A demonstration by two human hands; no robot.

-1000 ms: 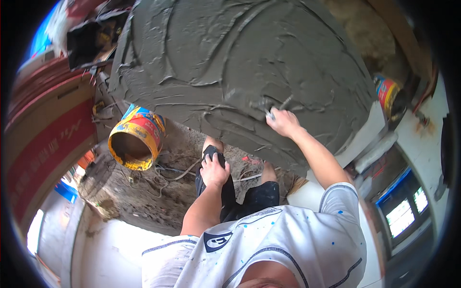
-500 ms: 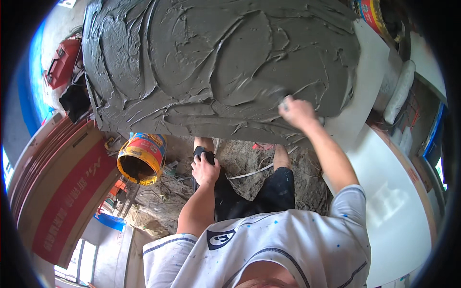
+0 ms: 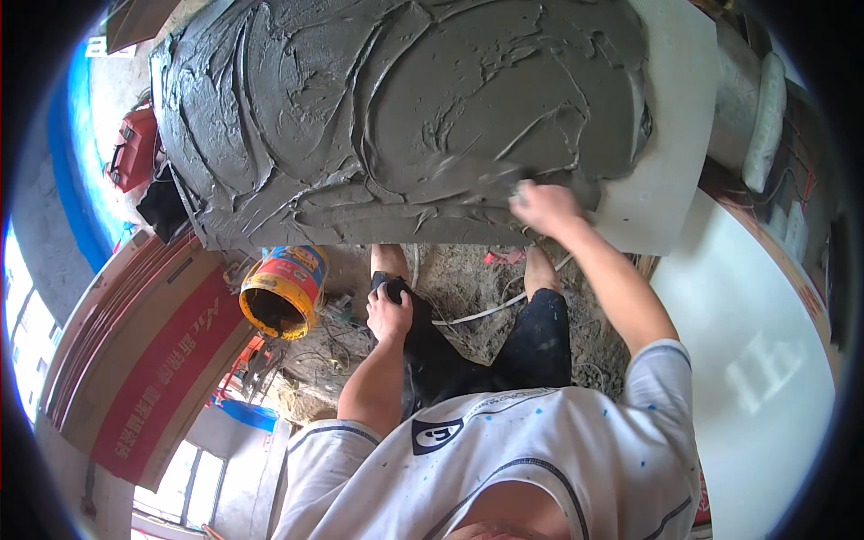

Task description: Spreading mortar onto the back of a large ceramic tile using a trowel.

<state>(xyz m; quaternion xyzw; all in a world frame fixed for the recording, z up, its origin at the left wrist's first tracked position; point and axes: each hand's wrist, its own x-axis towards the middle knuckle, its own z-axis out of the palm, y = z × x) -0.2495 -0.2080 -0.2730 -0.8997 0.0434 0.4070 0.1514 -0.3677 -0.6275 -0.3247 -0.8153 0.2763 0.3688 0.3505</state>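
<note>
Wet grey mortar (image 3: 297, 99) covers most of a pale board or tile (image 3: 666, 135) in ridges and sweeping arcs. My right hand (image 3: 544, 209) is closed round the handle of a trowel at the mortar's near right part. The trowel's blade (image 3: 490, 176) is smeared by motion and lies low against the mortar, pointing left. My left hand (image 3: 390, 317) rests on my left knee, thumb and fingers apart over the black shorts (image 3: 531, 342). Part of its fingers is hard to make out against the dark cloth.
A tipped yellow-rimmed bucket (image 3: 281, 301) is left of my legs. Stacked cardboard-packed sheets (image 3: 171, 369) lean at the left, near a red case (image 3: 135, 148). A large white panel (image 3: 747, 342) stands at the right, below a white wrapped roll (image 3: 765, 121). Rough dirt (image 3: 459, 279) lies underfoot.
The view has shifted a little. My right hand and the trowel have moved slightly left across the mortar. My left hand stays on the knee.
</note>
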